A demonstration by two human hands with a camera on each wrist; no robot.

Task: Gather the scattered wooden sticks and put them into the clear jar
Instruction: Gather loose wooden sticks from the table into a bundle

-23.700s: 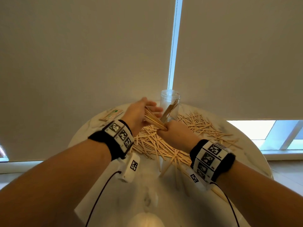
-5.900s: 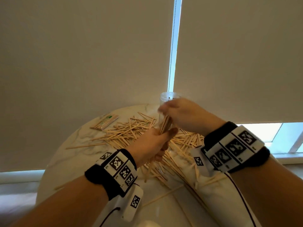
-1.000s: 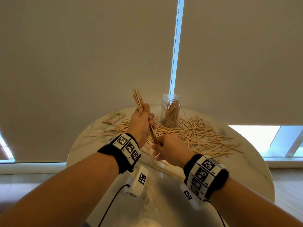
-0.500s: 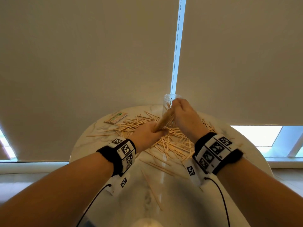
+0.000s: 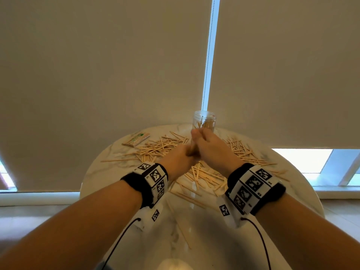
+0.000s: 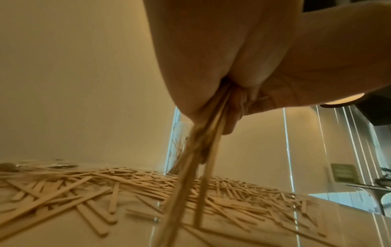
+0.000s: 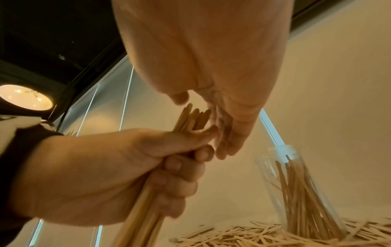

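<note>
Left hand [image 7: 101, 180]: fingers [image 7: 180, 182] curled tight round a bundle of sticks [image 7: 146, 208], thumb laid across the top. The bundle is held upright, just in front of the clear jar [image 5: 204, 121]; its upper ends stand above the fist, its lower ends hang toward the bench [image 5: 109, 158]. The number of sticks in the bundle cannot be counted; several at least.

Right hand [image 5: 211, 148]: pressed against the left hand, in front of the jar. Its fingers [image 7: 228, 133] are seen fairly straight and close together, laid against the bundle's upper ends; whether any stick is pinched cannot be told.

One jar is noted, upright at the far edge of the bench, mouth open, partly filled with leaning sticks too many to count.

Loose sticks [image 5: 161, 147] are scattered on the bench left of, in front of and right of the jar, too many to count.

One small packet [image 5: 136, 139] is seen well to the left of the jar.
</note>
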